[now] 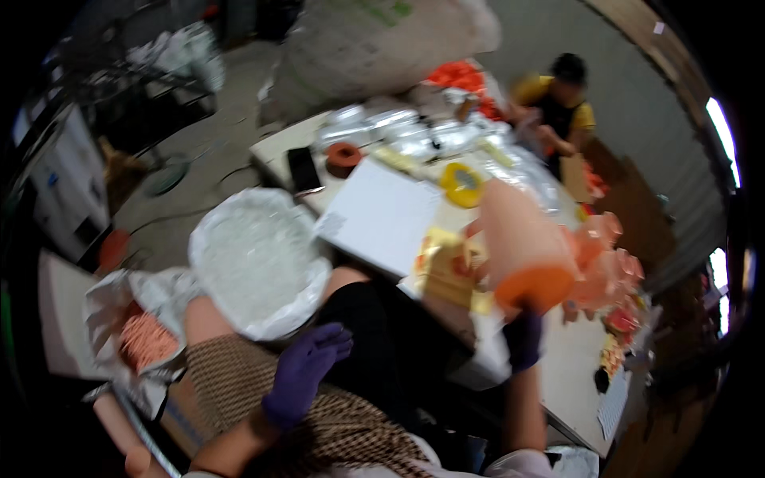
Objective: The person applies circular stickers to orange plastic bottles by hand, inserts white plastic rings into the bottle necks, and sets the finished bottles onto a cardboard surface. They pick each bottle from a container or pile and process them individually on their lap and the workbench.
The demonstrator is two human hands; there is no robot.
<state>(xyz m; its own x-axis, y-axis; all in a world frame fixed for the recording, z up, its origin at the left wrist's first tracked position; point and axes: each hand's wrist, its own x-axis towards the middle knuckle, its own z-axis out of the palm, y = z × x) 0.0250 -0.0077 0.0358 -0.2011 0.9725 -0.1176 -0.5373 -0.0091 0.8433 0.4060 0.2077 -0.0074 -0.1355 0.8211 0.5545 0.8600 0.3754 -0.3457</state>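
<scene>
Right hand (523, 338) fingers closed around the orange-ended roll (526, 247) held above the tabletop (382, 215); left hand (307, 370) fingers loosely spread, empty, well left of the roll.

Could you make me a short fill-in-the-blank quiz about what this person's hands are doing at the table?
1. Both hands wear gloves of the colour ____.
2. The right hand holds up an orange cup-shaped piece; the left hand holds ____.
3. The open white bag near the left hand is filled with small ____ pellets.
4. The flat sheet lying on the table is ____.

Missing words: purple; nothing; white; white
</scene>
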